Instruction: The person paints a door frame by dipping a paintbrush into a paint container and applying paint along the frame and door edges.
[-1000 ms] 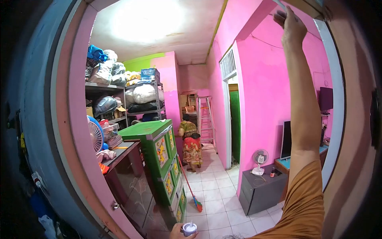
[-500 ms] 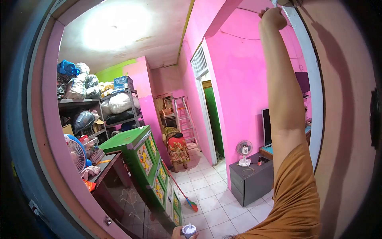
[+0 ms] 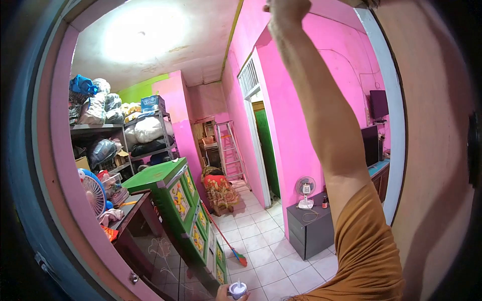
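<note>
At the bottom edge, my left hand [image 3: 222, 293] is closed around a small round pale-purple container [image 3: 237, 290]. A white pointed piece stands up at its top; I cannot tell whether this is a spout or the contents. My right arm, in a brown sleeve, stretches up in front of the pink wall. The top edge cuts off my right hand [image 3: 290, 7]. Its visible finger looks curled, and whatever it holds is out of view. The doorway's pale frame [image 3: 384, 65] rises to the right of the arm.
A person in a red patterned garment [image 3: 219, 188] bends low near a ladder [image 3: 229, 150]. A green cabinet [image 3: 173, 200] and a red-handled broom [image 3: 241, 260] stand ahead. Loaded shelves [image 3: 100, 127] are on the left; a fan [image 3: 306, 188] sits on a grey cabinet [image 3: 301, 233].
My right hand has swung left and partly out of the top of the view. The person at the back has bent lower. My left hand still holds the container.
</note>
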